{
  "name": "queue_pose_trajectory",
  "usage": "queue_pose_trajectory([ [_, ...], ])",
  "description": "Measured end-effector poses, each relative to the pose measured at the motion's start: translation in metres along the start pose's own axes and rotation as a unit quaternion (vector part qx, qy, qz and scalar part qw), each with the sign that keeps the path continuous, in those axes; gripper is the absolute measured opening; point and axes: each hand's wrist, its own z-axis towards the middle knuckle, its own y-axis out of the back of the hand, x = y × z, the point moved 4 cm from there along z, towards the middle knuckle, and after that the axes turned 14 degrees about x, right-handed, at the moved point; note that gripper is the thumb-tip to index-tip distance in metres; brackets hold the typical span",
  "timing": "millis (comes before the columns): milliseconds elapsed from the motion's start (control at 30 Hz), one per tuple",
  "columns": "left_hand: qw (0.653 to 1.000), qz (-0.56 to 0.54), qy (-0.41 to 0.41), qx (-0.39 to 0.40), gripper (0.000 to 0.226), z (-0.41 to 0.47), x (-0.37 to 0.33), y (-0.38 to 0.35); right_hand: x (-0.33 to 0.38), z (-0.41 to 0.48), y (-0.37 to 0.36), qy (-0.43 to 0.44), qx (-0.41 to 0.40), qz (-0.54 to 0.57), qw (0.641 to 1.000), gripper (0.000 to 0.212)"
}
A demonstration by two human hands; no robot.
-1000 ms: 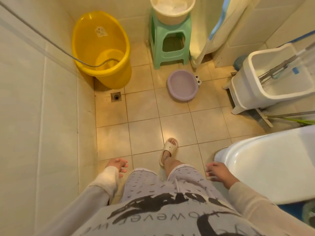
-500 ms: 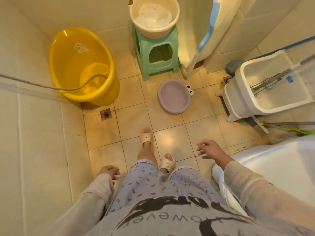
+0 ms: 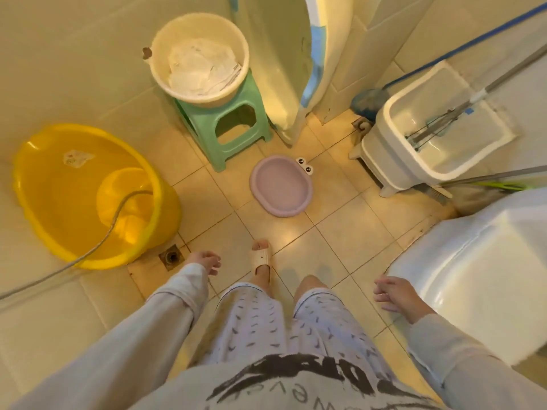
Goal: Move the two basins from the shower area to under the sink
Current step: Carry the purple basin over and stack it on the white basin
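Note:
A small purple basin (image 3: 281,186) with cartoon eyes on its rim lies on the tiled floor ahead of my feet. A cream basin (image 3: 199,57) holding white cloth sits on a green stool (image 3: 229,130) against the back wall. My left hand (image 3: 205,261) hangs at my side with loose fingers, empty. My right hand (image 3: 392,292) hangs beside the toilet, fingers apart, also empty. Both hands are well short of either basin.
A big yellow tub (image 3: 88,193) leans against the left wall with a shower hose (image 3: 112,226) running into it. A floor drain (image 3: 171,257) is by my left hand. A white mop bucket (image 3: 429,143) stands at right, the toilet (image 3: 479,276) at lower right, a curtain (image 3: 281,60) behind the stool.
I have stepped forward into the shower area, so the basins and tub are nearer. My right hand has dropped lower beside the toilet; my left hand has swung forward.

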Motion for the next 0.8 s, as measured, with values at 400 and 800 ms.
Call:
queue_pose_trajectory([
  [400,0.991,0.124,0.031,0.035,0.029,0.069,-0.079,0.019,0.072,0.049,-0.051,-0.028,0.043,0.019,0.999,0.016],
  [800,0.986,0.151,0.041,0.062,0.021,0.339,-0.133,-0.038,0.131,0.315,-0.099,-0.050,0.086,-0.036,0.994,0.027],
])
